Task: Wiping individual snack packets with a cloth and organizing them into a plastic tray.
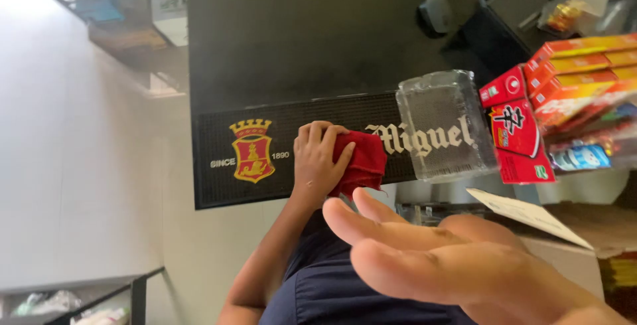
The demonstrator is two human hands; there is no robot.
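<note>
Left hand [317, 159] is out on the counter [298, 39], fingers curled down over a red cloth [363, 162]. It grips the bunched cloth from above and presses it onto the black rubber bar mat [219, 189]. The cloth sits on the mat's right half, right of the red-and-gold crest and just left of a clear plastic box [444, 126] standing on the mat's end. Cloth and box are near but not touching.

Right hand [458, 262] is close to the camera, palm up, fingers spread wide, holding nothing and resting on nothing.

The work in hand looks like wiping the mat. To do it well:
- Flatten the cloth. Bunched like this, only a small patch seems to meet the ribbed surface.
- Keep the pressure straight down and the strokes along the mat's length, or the light mat may slide on the counter.
- The free right hand could pin the near edge of the mat.
- Go easy towards the right: a fast stroke could knock the clear box into the stacked red cartons [521, 132] just beyond it.
- A white card [531, 217] juts out below the cartons and should stay dry.

A dark computer mouse [434, 13] lies further back, well apart.
</note>
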